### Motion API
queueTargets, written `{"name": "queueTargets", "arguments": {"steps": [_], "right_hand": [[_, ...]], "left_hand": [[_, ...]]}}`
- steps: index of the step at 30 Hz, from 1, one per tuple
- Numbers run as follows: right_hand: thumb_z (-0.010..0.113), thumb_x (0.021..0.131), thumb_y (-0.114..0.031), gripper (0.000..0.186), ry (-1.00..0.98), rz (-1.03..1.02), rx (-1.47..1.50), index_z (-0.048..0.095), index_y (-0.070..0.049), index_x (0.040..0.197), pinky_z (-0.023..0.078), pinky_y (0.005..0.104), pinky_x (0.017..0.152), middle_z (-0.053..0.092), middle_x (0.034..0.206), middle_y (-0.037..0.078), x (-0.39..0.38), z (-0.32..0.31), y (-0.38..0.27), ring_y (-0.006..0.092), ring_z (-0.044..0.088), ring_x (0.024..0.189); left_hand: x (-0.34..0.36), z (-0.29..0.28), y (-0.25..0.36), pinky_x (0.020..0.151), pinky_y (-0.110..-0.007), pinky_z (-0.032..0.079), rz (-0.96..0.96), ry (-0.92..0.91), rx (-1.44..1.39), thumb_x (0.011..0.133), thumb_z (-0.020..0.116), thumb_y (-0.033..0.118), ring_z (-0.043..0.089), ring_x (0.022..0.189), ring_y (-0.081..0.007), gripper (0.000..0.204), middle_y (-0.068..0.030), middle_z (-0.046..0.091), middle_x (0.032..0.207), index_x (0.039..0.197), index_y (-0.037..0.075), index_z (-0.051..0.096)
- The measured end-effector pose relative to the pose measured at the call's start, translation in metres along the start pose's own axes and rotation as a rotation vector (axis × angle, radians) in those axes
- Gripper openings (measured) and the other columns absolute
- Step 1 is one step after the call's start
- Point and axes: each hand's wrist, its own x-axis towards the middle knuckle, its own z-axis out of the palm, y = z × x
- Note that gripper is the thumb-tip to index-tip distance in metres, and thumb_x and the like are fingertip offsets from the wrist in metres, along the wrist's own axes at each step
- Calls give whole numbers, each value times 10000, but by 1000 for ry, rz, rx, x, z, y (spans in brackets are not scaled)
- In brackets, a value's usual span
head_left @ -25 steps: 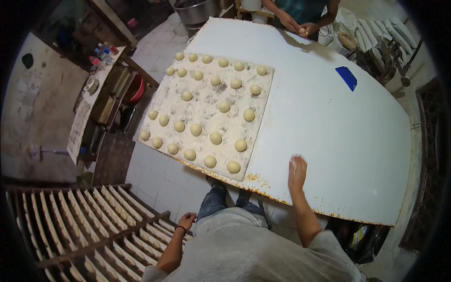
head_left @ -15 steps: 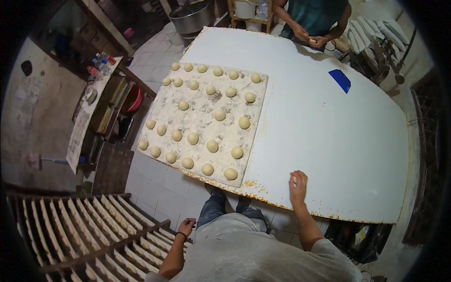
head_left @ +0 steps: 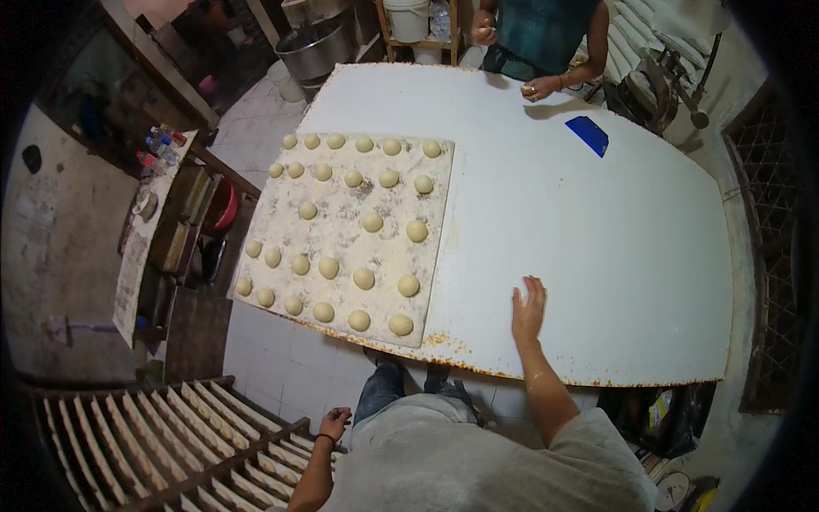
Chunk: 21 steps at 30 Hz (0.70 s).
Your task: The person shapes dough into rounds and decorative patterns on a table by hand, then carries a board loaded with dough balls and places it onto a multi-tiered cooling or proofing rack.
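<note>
My right hand [head_left: 529,311] lies over the white tabletop [head_left: 580,247] near its front edge, fingers stretched out and holding nothing. Beside my body hangs my left hand [head_left: 335,422], its fingers loosely curled in; I see nothing in them. To the left on the table rests a floured board [head_left: 341,243] with rows of round pale dough balls [head_left: 363,278]. A blue dough scraper [head_left: 589,136] lies on the far right part of the table, well beyond my right hand.
Across the table a co-worker's hand [head_left: 543,88] holds a small pale piece. Slatted racks with pale pieces [head_left: 171,439] stand at my lower left. Beyond are a side shelf with bottles [head_left: 162,145], a metal bowl [head_left: 316,53] and stacked sacks [head_left: 636,38]. Rust marks the table's front edge.
My right hand has opened from loosely curled to stretched fingers and reaches slightly farther over the table. The co-worker's hands have moved apart. The whole view has shifted a little.
</note>
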Motion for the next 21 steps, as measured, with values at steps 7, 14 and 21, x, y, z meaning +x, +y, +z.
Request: {"name": "queueTargets", "arguments": {"steps": [7,14,21], "right_hand": [[693,1010,-161,334,-112,41,71,645,-18,1308,438,482,1142,643,1311,176,-13,-20,10,390,549,1299],[686,1011,-123,320,-304,-72,67,643,-5,1306,426,478,1164,644,1329,175,-50,-23,16,368,540,1342],[663,1032,-151,326,-240,-70,65,634,-17,1328,416,480,1182,638,1331,189,-47,-10,20,382,548,1325]], "left_hand": [[5,-13,0,750,-316,554,124,36,-31,1033,663,246,732,923,-171,239,-50,772,1105,1201,88,724],[24,-27,-33,784,-338,556,155,23,-49,1030,660,221,716,939,-180,259,-52,762,1080,1233,66,706],[-28,-7,16,864,-349,570,68,20,118,1033,662,237,718,980,-200,298,-83,763,1137,1256,42,697]]}}
